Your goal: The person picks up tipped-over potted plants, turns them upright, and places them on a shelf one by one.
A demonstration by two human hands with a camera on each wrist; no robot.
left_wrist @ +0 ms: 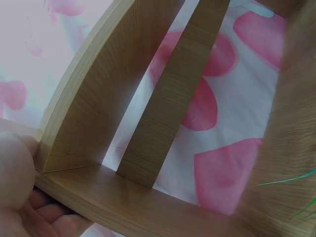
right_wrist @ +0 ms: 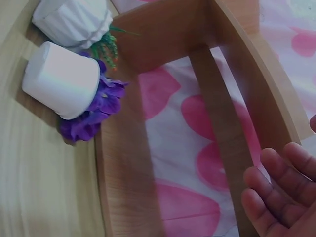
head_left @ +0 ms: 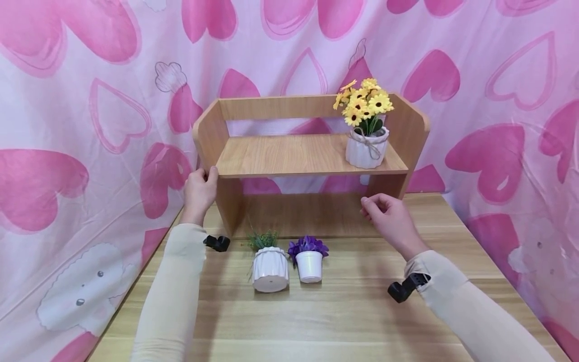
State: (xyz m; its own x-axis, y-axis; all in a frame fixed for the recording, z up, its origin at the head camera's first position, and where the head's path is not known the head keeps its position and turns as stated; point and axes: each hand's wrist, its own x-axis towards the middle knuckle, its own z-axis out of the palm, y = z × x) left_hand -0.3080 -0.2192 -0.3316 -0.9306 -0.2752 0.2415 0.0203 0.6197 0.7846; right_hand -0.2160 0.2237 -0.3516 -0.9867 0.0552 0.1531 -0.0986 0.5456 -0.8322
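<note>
A two-tier wooden shelf (head_left: pixel 280 155) stands on the table. At its left side my left hand (head_left: pixel 200 191) grips the side panel's front edge, near the upper board; the left wrist view shows the fingers (left_wrist: pixel 52 215) curled round the wood. My right hand (head_left: pixel 388 221) hovers before the lower right of the shelf, fingers loosely bent and holding nothing. A white pot of yellow flowers (head_left: pixel 367 148) stands upright on the upper board's right end. Below, a white ribbed pot with green sprigs (head_left: pixel 270 271) and a smaller white pot with purple flowers (head_left: pixel 310 266) lie tipped on their sides.
The light wood table (head_left: pixel 307 322) runs under and in front of the shelf. A pink heart-patterned curtain (head_left: pixel 280 50) hangs behind it and along both sides. Small black cameras (head_left: pixel 402 290) are strapped to both wrists.
</note>
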